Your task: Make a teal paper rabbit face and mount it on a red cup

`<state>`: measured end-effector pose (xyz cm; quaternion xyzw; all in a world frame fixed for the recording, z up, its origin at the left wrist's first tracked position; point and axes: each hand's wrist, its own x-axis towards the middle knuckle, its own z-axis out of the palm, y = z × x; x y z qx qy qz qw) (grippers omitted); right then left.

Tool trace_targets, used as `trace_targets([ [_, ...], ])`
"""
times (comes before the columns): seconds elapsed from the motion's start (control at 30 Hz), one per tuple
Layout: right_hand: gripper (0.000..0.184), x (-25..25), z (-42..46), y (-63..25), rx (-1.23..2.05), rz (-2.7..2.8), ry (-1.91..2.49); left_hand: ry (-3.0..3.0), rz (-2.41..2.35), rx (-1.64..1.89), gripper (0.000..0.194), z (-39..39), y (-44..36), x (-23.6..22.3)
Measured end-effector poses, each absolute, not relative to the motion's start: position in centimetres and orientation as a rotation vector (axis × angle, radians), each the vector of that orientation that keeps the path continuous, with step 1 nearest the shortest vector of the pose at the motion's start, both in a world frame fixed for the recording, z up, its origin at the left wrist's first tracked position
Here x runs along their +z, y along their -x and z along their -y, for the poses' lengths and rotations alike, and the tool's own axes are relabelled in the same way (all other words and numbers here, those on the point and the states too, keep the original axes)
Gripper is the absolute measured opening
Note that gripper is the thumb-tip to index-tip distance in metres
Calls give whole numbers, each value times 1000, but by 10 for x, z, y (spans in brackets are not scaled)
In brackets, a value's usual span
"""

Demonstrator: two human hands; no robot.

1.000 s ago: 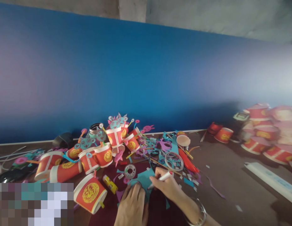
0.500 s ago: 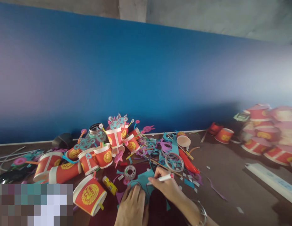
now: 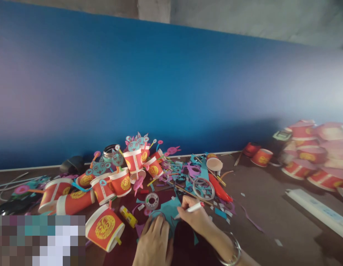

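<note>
My right hand [image 3: 194, 215] is closed round a white marker [image 3: 195, 207] with a red end. The marker's tip meets a sheet of teal paper [image 3: 169, 207], where a dark drawn line shows. My left hand [image 3: 157, 236] lies flat on the same paper, fingers stretched forward, pressing it to the table. Just beyond the left fingers stands a roll of clear tape [image 3: 151, 201]. A yellow box cutter or similar small yellow tool [image 3: 128, 216] lies to its left. Close by on the left, a red paper cup [image 3: 105, 227] with a gold emblem is tipped over.
Several red cups with teal and pink paper faces [image 3: 134, 162] crowd the back left. Paper scraps, a wire-like ring [image 3: 203, 189] and a red-handled tool [image 3: 219, 188] lie beyond my right hand. A white power strip [image 3: 316, 212] and stacked red cups [image 3: 307, 155] are at the right.
The marker tip has shifted slightly right and down along the teal paper with my right hand. My left hand stays on the paper. The whole view has moved slightly.
</note>
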<state>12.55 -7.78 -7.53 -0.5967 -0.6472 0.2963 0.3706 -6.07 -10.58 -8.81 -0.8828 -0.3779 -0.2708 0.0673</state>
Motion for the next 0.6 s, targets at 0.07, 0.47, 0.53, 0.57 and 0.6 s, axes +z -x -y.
trace_targets([
  [0.07, 23, -76, 78, -125, 759, 1656, 1529, 2666, 1142, -809, 28, 106, 61, -88],
  [0.47, 21, -76, 77, -129, 942, 1426, 1533, 2681, 1163, -830, 31, 106, 62, -87],
  [0.53, 22, -74, 77, -131, 896, 1431, 1535, 2684, 1168, -828, 29, 107, 61, -87],
  [0.57, 22, -74, 77, -131, 881, 1446, 1538, 2689, 1176, -830, 29, 107, 61, -86],
  [0.6, 22, -73, 78, -131, 872, 1465, 1541, 2697, 1182, -834, 28, 107, 61, -86],
])
